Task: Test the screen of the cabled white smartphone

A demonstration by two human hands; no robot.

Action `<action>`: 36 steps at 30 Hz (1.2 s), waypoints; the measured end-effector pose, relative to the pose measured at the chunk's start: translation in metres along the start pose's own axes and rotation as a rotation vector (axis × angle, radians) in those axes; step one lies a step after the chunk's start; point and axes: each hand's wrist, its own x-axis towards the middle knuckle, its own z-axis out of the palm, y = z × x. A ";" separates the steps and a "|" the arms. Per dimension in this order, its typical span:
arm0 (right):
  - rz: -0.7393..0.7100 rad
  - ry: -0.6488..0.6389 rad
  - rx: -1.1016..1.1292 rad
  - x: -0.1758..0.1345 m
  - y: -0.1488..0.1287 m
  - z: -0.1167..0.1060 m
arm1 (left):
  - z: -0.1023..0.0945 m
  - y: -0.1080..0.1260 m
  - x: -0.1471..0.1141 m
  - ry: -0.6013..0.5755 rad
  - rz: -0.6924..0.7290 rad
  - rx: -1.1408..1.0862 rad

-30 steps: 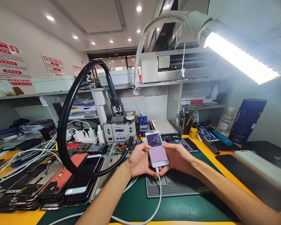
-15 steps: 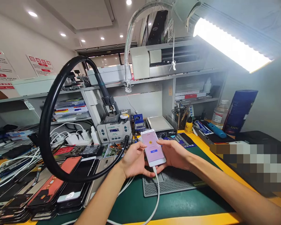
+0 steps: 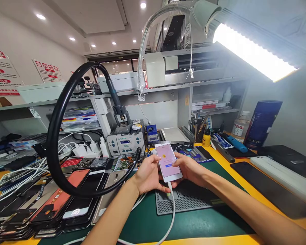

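A white smartphone (image 3: 169, 162) is held upright and tilted toward me, its pinkish screen lit with a yellow icon and a blue button. My left hand (image 3: 148, 173) grips its left edge, thumb along the side and fingers behind. On the other side, my right hand (image 3: 188, 167) supports the phone, with its thumb over the screen near the blue button; most of its fingers are hidden behind. A white charging cable (image 3: 173, 207) is plugged into the phone's bottom edge and curves down to the near edge. Below lies a grey perforated mat (image 3: 188, 202).
Stacked phones and screens (image 3: 73, 194) crowd the left. A black hose (image 3: 51, 136) loops from the hot-air station (image 3: 124, 141). A bright lamp (image 3: 255, 52) hangs at upper right. On the right lie a dark phone-like slab (image 3: 267, 187) and a long white object (image 3: 283, 177).
My right thumb has moved from the phone's edge down over the screen, near the blue button. The view has shifted slightly.
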 end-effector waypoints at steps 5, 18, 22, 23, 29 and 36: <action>-0.021 0.034 -0.101 0.001 0.005 0.000 | 0.000 -0.002 0.003 0.030 0.037 0.030; -0.066 0.075 -0.015 -0.002 -0.001 0.006 | 0.008 -0.005 0.004 0.104 0.097 -0.036; -0.123 0.078 -0.052 0.000 0.005 0.006 | 0.008 -0.009 0.007 0.040 0.115 -0.195; -0.145 0.089 -0.088 0.001 0.007 0.005 | 0.008 -0.011 0.008 0.020 0.126 -0.224; -0.281 0.254 -0.445 0.006 0.009 -0.009 | 0.009 -0.012 0.011 -0.066 0.197 -0.303; -0.742 0.542 -1.047 -0.006 0.000 -0.026 | 0.010 -0.016 0.014 0.066 0.171 -0.326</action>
